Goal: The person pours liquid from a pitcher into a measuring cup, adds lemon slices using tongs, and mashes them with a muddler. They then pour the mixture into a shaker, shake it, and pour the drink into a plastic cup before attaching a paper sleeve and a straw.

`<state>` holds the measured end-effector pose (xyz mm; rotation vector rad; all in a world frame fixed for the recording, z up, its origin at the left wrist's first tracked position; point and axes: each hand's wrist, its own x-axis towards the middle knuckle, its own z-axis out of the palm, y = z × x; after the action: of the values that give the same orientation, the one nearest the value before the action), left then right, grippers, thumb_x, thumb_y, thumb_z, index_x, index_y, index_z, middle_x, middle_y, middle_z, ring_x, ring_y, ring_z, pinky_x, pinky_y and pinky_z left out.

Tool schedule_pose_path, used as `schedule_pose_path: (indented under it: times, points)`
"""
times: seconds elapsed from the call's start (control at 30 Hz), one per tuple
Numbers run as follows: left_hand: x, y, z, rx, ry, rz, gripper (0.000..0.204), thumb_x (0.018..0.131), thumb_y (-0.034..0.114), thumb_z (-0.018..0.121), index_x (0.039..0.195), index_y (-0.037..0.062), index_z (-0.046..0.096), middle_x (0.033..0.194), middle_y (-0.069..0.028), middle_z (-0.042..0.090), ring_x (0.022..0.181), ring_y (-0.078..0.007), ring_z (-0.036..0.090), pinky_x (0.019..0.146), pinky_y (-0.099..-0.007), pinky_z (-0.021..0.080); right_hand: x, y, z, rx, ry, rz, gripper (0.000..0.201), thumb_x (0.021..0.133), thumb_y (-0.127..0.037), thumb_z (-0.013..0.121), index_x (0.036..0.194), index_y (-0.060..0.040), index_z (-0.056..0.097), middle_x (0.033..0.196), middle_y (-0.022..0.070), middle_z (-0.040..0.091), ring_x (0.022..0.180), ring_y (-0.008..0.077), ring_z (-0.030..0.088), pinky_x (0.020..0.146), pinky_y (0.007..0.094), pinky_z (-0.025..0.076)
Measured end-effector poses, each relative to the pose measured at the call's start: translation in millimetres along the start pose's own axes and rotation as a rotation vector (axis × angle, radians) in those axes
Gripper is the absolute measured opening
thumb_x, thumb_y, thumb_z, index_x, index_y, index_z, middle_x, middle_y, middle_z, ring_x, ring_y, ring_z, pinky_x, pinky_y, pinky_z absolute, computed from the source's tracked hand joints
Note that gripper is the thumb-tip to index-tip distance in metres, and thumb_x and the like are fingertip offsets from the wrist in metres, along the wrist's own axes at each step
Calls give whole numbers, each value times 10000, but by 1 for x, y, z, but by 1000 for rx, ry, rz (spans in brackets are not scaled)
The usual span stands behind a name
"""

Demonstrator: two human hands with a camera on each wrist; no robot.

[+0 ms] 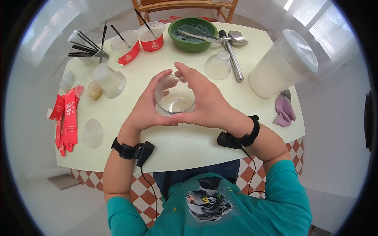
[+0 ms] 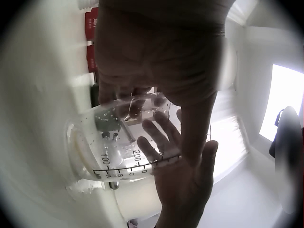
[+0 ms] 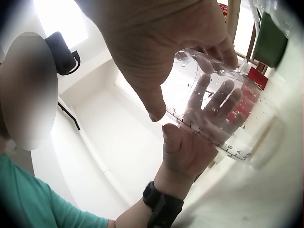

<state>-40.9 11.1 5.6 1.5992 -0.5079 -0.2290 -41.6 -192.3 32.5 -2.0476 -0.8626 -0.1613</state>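
Note:
A clear measuring cup, marked with a black scale and letters, stands between my two hands at the middle of the table. Water drops cling to its wall in the left wrist view. My left hand curves round the cup's left side. From the right, my right hand grips the opposite side, its fingers over the far wall. Both thumbs meet on the near side. The cup's base sits right at the tabletop, with a little pale liquid or residue showing at the bottom.
Behind are a green basin with a metal scoop, a clear dome-shaped top and red-banded cups. A large lidded pitcher and purple cloth lie right. Stacked cups, straws and red sleeves stand left.

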Motion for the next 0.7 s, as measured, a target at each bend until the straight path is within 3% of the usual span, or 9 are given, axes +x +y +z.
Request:
schedule_pose_path:
  times: [0.03, 0.13, 0.2, 0.27, 0.33, 0.37, 0.43, 0.63, 0.7]
  points:
    - [1, -1, 3, 30, 78, 27, 1154, 459, 215, 920, 1439, 94, 323, 1305, -113, 510, 1243, -254, 486, 1070, -378, 358, -1, -1, -2, -7, -5, 2, 1090, 604, -318, 877, 1471, -64, 267, 1284, 167, 504, 1181, 307, 515, 969, 387, 448]
    - [0, -8, 5, 72, 92, 36, 1159, 434, 273, 939, 1413, 98, 344, 1275, -99, 525, 1244, -242, 482, 1057, -394, 351, -2, -3, -10, -22, 11, -111, 915, 736, -316, 779, 1427, 21, 283, 1306, 228, 464, 1193, 361, 480, 1003, 411, 406]
    - [0, -9, 6, 75, 90, 56, 1120, 454, 245, 928, 1403, 97, 351, 1273, -101, 528, 1245, -240, 482, 1061, -393, 350, -8, 8, -25, 105, 147, 72, 694, 865, -257, 652, 1408, 24, 323, 1296, 241, 471, 1191, 374, 480, 1018, 411, 391]
    - [-3, -5, 4, 92, 111, 72, 1082, 475, 217, 918, 1392, 96, 358, 1271, -103, 531, 1246, -238, 483, 1065, -392, 349, -17, 30, -41, -160, 231, 138, 499, 916, -173, 556, 1353, 16, 407, 1282, 263, 481, 1179, 398, 489, 1007, 415, 402]
    - [-5, -1, 5, 115, 65, 61, 1048, 504, 177, 901, 1394, 98, 355, 1263, -109, 539, 1237, -238, 491, 1064, -394, 359, -28, 49, -55, -527, 176, 233, 408, 907, -158, 556, 1275, 7, 496, 1284, 276, 485, 1132, 428, 524, 963, 429, 437]
    - [-6, 0, 4, 112, 90, 58, 1048, 504, 177, 901, 1394, 98, 355, 1263, -109, 539, 1237, -238, 491, 1064, -394, 359, -32, 60, -57, -522, 157, 217, 408, 907, -158, 556, 1275, 7, 496, 1284, 276, 485, 1132, 428, 524, 963, 429, 437]
    - [-7, 0, 3, 130, 55, 99, 1036, 511, 171, 899, 1390, 100, 355, 1258, -118, 543, 1230, -245, 499, 1062, -404, 371, -40, 80, -58, -773, 93, 383, 359, 891, -150, 562, 1212, 11, 546, 1300, 282, 475, 1079, 450, 553, 907, 443, 470]
    - [-11, -2, 1, 148, 64, 123, 1007, 529, 157, 889, 1383, 106, 358, 1260, -120, 545, 1229, -255, 502, 1068, -411, 378, -35, 102, -57, -687, -10, 593, 324, 864, -174, 600, 1117, 28, 588, 1154, 234, 539, 935, 421, 599, 836, 444, 493]
    - [-12, -3, 1, 152, 70, 130, 1007, 531, 155, 889, 1383, 107, 356, 1262, -119, 545, 1230, -256, 502, 1069, -412, 378, -36, 103, -59, -682, -50, 580, 313, 847, -160, 621, 1100, 22, 598, 1127, 219, 546, 905, 398, 603, 819, 436, 497]
